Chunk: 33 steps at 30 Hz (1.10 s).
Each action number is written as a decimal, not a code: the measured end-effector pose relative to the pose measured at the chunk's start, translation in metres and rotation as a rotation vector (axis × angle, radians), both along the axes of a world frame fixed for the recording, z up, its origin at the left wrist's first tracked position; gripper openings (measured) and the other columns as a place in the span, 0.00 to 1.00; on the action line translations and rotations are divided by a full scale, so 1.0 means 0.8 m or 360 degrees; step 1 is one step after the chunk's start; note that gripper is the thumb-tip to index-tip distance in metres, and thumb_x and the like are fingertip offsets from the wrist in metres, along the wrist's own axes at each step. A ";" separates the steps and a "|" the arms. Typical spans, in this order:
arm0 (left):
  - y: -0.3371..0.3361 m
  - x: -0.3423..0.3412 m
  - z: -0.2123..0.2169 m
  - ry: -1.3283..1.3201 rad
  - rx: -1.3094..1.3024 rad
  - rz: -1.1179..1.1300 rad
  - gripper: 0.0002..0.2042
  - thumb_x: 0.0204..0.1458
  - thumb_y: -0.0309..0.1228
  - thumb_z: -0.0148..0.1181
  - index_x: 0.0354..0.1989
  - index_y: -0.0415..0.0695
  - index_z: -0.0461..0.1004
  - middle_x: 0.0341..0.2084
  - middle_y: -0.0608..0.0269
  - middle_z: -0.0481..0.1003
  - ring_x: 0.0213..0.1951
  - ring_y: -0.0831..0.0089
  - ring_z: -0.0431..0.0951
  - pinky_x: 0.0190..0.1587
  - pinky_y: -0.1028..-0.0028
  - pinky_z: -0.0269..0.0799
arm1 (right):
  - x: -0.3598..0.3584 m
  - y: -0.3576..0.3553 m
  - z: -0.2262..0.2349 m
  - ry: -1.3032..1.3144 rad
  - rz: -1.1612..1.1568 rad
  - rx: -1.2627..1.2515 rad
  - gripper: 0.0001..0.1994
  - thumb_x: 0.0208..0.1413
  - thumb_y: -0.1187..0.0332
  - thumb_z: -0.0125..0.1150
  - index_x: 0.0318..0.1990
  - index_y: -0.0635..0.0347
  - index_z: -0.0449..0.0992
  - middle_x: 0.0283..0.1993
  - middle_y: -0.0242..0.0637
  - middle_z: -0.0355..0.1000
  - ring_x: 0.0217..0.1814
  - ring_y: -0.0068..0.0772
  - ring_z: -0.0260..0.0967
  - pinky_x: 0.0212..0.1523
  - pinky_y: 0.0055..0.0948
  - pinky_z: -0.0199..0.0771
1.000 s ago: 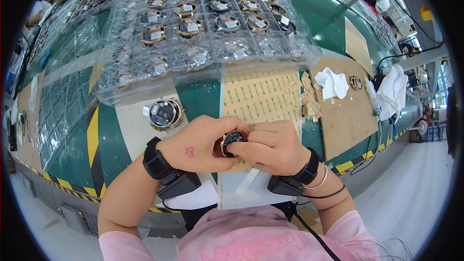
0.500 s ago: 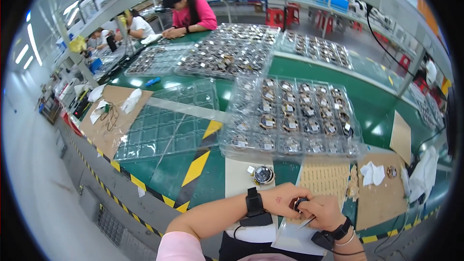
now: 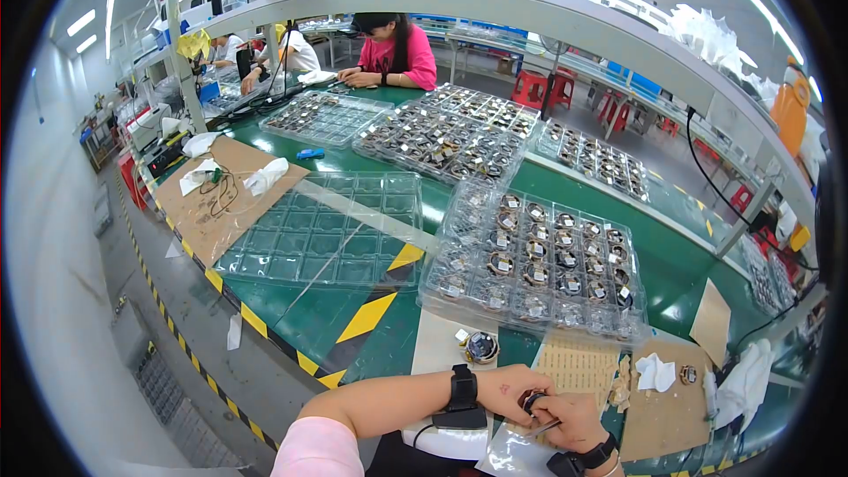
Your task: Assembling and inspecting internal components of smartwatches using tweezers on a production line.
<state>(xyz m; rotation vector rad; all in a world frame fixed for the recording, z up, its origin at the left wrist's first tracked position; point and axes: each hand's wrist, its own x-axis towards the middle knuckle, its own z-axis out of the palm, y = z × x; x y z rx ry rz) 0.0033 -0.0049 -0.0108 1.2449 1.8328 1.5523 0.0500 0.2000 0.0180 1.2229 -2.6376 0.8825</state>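
My left hand point(image 3: 505, 390) and my right hand point(image 3: 571, 417) meet at the lower edge of the view, both closed around a small round black part point(image 3: 533, 402). A thin light strip juts out from under my right fingers. Both wrists wear black bands. A second round metal part point(image 3: 482, 347) lies on the pale mat just beyond my left wrist. Behind it stands a clear blister tray point(image 3: 537, 265) filled with several similar round parts.
An empty clear tray point(image 3: 327, 230) lies to the left on the green bench point(image 3: 389, 349). More filled trays point(image 3: 446, 137) sit farther back. Cardboard sheets with white cloths point(image 3: 655, 373) lie at right and far left. Other people work at the bench's far end point(image 3: 394, 53).
The view has swung up and leftward, so my hands now sit low and small in it. They stay together on the round part.
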 end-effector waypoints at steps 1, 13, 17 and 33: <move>0.001 0.000 0.000 0.0007 0.0008 -0.0002 0.21 0.40 0.32 0.67 0.45 0.43 0.70 0.24 0.64 0.75 0.25 0.78 0.75 0.28 0.77 0.69 | 0.000 0.000 0.001 0.0007 -0.0002 0.0008 0.17 0.32 0.74 0.63 0.36 0.50 0.75 0.22 0.31 0.71 0.24 0.38 0.71 0.24 0.32 0.71; 0.002 -0.001 -0.007 0.0044 -0.0005 -0.0003 0.21 0.40 0.32 0.68 0.44 0.44 0.71 0.23 0.64 0.75 0.25 0.75 0.74 0.28 0.76 0.68 | 0.003 -0.002 0.009 0.0035 -0.0011 0.0100 0.14 0.33 0.73 0.62 0.34 0.50 0.74 0.22 0.31 0.71 0.24 0.37 0.72 0.23 0.33 0.69; 0.000 -0.001 -0.004 0.0066 -0.0013 -0.0018 0.21 0.40 0.32 0.68 0.43 0.44 0.71 0.22 0.64 0.74 0.24 0.75 0.74 0.27 0.75 0.68 | 0.004 -0.004 0.008 0.0046 0.0003 0.0036 0.13 0.35 0.73 0.63 0.33 0.50 0.74 0.21 0.33 0.70 0.23 0.38 0.71 0.22 0.33 0.69; 0.000 -0.001 0.001 -0.0034 -0.0120 -0.0005 0.22 0.34 0.32 0.69 0.41 0.44 0.71 0.23 0.62 0.74 0.25 0.72 0.74 0.28 0.74 0.69 | 0.014 -0.011 0.015 0.0091 -0.0078 0.0070 0.07 0.42 0.72 0.64 0.32 0.52 0.77 0.19 0.39 0.70 0.21 0.42 0.71 0.22 0.33 0.70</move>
